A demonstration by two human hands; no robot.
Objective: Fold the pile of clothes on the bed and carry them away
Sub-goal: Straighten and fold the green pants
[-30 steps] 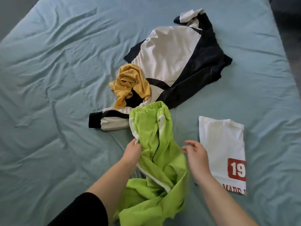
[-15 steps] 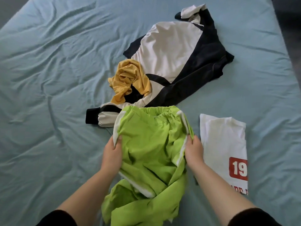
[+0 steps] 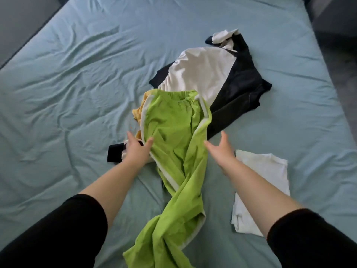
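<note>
Lime-green trousers [image 3: 173, 144] with white side stripes lie stretched from the pile toward me, waistband at the far end. My left hand [image 3: 138, 151] rests at their left edge with the thumb on the fabric and fingers spread. My right hand [image 3: 222, 149] hovers open, blurred, just right of the trousers and holds nothing. Behind them lies a black-and-white jacket [image 3: 216, 78], and a yellow garment [image 3: 138, 113] peeks out at the trousers' left. A folded white T-shirt [image 3: 266, 171] lies under my right forearm.
The blue sheet of the bed [image 3: 77, 93] spreads wide and wrinkled to the left. Grey floor shows beyond the bed's left edge [image 3: 23, 16] and a dark strip beyond the right edge [image 3: 340, 55].
Both hands gripped the waistband sides half a second ago; they threw the trousers forward over the yellow garment and opened. The trousers now lie longer and flatter.
</note>
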